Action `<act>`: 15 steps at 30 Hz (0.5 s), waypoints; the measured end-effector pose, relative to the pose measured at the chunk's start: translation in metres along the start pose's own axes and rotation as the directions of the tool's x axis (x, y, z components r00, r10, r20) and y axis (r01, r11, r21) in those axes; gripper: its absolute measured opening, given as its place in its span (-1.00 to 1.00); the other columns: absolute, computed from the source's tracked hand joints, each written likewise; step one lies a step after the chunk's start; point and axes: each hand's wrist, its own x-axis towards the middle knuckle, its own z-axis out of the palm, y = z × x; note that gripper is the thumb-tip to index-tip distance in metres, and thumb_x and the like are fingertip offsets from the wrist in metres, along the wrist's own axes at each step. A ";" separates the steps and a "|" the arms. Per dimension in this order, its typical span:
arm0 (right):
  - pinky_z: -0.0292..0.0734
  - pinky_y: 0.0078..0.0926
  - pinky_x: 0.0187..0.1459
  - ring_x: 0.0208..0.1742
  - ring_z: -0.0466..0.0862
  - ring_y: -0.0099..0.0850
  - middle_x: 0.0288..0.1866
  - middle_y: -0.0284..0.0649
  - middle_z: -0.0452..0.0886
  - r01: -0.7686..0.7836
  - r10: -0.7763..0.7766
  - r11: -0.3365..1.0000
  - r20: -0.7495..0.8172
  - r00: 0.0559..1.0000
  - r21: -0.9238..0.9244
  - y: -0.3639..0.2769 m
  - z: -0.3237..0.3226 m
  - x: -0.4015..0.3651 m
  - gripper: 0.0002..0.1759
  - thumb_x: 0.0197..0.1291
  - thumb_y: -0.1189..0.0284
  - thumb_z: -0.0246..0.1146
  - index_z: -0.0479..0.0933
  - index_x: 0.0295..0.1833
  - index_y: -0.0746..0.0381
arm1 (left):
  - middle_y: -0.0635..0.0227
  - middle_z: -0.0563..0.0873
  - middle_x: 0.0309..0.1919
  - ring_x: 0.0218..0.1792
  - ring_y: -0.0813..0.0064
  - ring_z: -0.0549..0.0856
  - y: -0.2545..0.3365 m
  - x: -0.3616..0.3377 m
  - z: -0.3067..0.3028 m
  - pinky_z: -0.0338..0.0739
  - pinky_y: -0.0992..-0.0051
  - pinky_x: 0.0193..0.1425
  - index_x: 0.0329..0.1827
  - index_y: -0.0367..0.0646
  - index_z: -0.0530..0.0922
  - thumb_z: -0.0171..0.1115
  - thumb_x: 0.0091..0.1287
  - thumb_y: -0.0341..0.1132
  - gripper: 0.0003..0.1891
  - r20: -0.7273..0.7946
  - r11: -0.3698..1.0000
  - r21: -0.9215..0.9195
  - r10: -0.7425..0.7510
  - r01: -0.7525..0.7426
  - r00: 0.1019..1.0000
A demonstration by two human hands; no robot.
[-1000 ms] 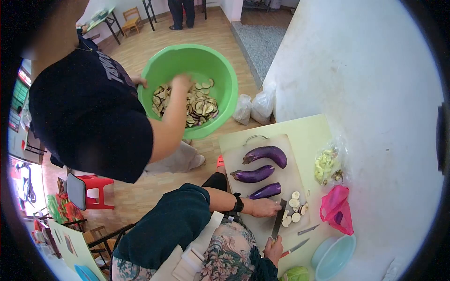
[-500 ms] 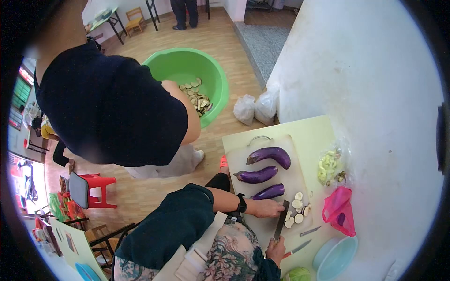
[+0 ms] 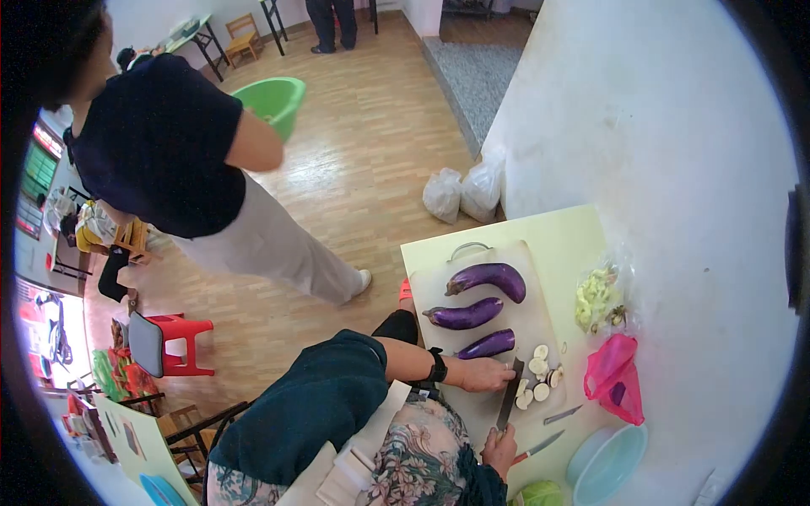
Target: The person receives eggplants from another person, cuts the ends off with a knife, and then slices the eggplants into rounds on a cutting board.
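Gripping right-hand fingers (image 3: 496, 443) hiding knife (image 3: 509, 398) handle.

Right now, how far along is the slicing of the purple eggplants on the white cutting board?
Done: a small pile of pale round slices. In hand: left hand steadies the third purple eggplant, right hand holds the dark-bladed knife at its cut end. Remaining: two whole purple eggplants on the white cutting board.
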 end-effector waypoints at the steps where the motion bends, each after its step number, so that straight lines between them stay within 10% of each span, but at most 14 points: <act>1: 0.44 -0.03 -0.23 -0.27 0.60 0.11 -0.33 0.14 0.61 -0.089 0.087 0.996 0.072 0.994 0.016 -0.006 -0.004 0.000 -0.57 0.20 0.27 0.15 0.36 0.10 0.29 | 0.12 0.47 -0.22 -0.09 0.18 0.50 0.000 0.000 0.001 0.53 0.34 -0.08 -0.44 -0.25 0.56 0.09 0.07 -0.35 -0.85 -0.002 1.000 0.005 0.004 -0.004 1.000; 15: 0.44 -0.02 -0.26 -0.31 0.60 0.12 -0.36 0.14 0.60 -0.074 0.070 0.996 0.074 0.995 0.047 0.000 -0.002 0.001 -0.56 0.19 0.29 0.15 0.34 0.12 0.29 | 0.13 0.46 -0.20 -0.11 0.20 0.51 0.003 0.000 -0.009 0.52 0.36 -0.07 -0.42 -0.26 0.56 0.10 0.05 -0.36 -0.85 0.043 1.000 -0.002 -0.018 0.018 0.999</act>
